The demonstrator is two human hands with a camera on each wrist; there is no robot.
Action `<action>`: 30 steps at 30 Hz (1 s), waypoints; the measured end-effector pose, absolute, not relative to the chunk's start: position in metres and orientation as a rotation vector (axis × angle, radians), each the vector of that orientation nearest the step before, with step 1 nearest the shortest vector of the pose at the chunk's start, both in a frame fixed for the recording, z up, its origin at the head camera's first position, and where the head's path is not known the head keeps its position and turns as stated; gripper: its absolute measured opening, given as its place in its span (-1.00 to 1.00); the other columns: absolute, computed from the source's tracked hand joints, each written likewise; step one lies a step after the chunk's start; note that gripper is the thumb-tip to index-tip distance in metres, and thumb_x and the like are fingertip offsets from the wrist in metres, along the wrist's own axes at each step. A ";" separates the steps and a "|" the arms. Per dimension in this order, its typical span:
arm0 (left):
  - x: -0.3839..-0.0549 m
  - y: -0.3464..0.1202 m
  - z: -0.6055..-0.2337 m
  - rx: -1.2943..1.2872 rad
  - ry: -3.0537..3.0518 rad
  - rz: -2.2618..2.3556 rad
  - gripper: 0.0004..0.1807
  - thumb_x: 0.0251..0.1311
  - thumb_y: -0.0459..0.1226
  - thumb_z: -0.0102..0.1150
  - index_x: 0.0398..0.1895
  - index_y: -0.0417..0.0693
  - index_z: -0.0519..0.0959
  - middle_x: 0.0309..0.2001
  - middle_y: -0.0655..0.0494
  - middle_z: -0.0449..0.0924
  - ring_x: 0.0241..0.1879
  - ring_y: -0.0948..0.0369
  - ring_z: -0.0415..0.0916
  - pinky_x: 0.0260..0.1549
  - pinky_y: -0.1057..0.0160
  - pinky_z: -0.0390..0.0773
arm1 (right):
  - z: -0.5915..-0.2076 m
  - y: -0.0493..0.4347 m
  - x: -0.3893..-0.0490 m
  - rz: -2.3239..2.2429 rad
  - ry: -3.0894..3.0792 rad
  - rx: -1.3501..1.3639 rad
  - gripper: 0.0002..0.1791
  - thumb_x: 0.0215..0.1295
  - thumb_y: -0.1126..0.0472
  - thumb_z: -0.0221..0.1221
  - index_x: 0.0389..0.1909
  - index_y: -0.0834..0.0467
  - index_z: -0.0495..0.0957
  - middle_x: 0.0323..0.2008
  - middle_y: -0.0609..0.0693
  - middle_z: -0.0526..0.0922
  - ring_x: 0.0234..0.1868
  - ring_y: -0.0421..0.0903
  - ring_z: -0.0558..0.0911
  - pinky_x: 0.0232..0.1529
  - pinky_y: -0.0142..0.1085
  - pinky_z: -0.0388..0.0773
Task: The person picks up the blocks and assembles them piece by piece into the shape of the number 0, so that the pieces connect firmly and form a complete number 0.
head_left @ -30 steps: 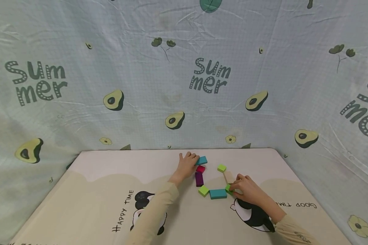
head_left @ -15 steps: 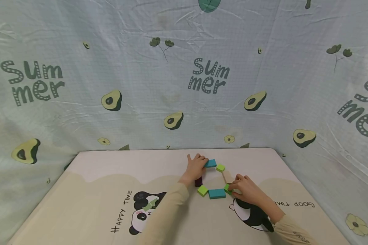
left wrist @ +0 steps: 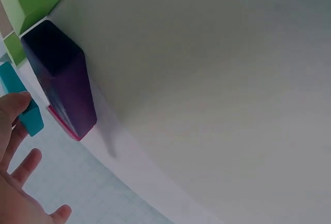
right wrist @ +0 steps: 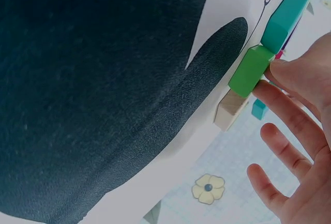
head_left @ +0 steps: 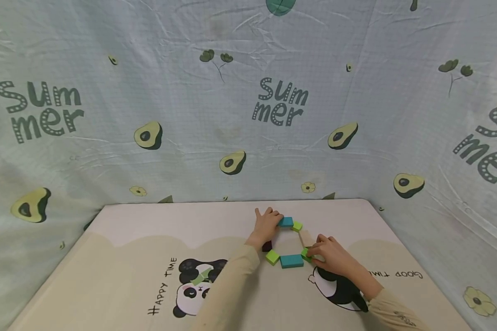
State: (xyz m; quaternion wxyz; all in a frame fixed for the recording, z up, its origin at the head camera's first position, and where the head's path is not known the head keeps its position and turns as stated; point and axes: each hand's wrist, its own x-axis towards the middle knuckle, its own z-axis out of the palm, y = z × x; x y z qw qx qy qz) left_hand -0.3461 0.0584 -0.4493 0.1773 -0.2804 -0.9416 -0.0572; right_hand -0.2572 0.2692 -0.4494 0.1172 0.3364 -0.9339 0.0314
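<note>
My left hand (head_left: 266, 226) pinches a teal block (head_left: 287, 222) at the far side of a ring of blocks; in the left wrist view, thumb and finger hold this teal block (left wrist: 32, 121). A lime block (head_left: 297, 226) sits at its right end. My right hand (head_left: 334, 258) pinches a green block (head_left: 304, 254) at the ring's near right corner, between a wooden block (head_left: 306, 238) and a second teal block (head_left: 291, 261). Another lime block (head_left: 272, 257) forms the near left corner. The purple block (left wrist: 64, 79) is partly hidden by my left wrist in the head view. Behind it shows a red block (left wrist: 63, 124).
The blocks lie on a pale table (head_left: 149, 219) printed with a panda (head_left: 190, 298) and lettering. A sheet (head_left: 182, 92) with avocado prints hangs behind the table's far edge and along its sides.
My left hand has moved right with the far teal block, bringing it up to the lime block. My left hand and wrist now cover the red block. The right hand holds its place.
</note>
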 end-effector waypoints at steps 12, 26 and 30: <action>-0.345 0.057 -0.451 -0.775 -2.692 -0.142 -0.71 0.05 -0.23 0.18 -0.10 0.14 0.54 -0.10 0.24 0.57 -0.04 0.23 0.37 0.01 -0.26 0.23 | -0.448 0.268 -0.255 0.082 -2.727 0.995 -0.87 -0.04 0.20 0.27 -0.40 -0.03 0.67 -0.28 -0.13 0.69 -0.36 -0.21 0.34 -0.37 -0.27 0.24; -0.347 0.055 -0.451 -0.783 -2.738 -0.152 -0.69 0.07 -0.22 0.16 -0.07 0.13 0.53 -0.05 0.23 0.56 -0.01 0.22 0.37 0.03 -0.27 0.21 | -0.445 0.266 -0.253 0.093 -2.720 0.999 -0.85 -0.05 0.23 0.28 -0.40 -0.02 0.67 -0.30 -0.13 0.69 -0.36 -0.20 0.35 -0.38 -0.28 0.24; -0.346 0.054 -0.451 -0.789 -2.731 -0.153 -0.69 0.06 -0.22 0.17 -0.06 0.12 0.53 -0.06 0.23 0.56 -0.01 0.22 0.37 0.02 -0.28 0.21 | -0.445 0.266 -0.253 0.095 -2.731 0.994 -0.86 -0.05 0.22 0.28 -0.39 -0.02 0.67 -0.30 -0.13 0.69 -0.36 -0.20 0.35 -0.39 -0.28 0.24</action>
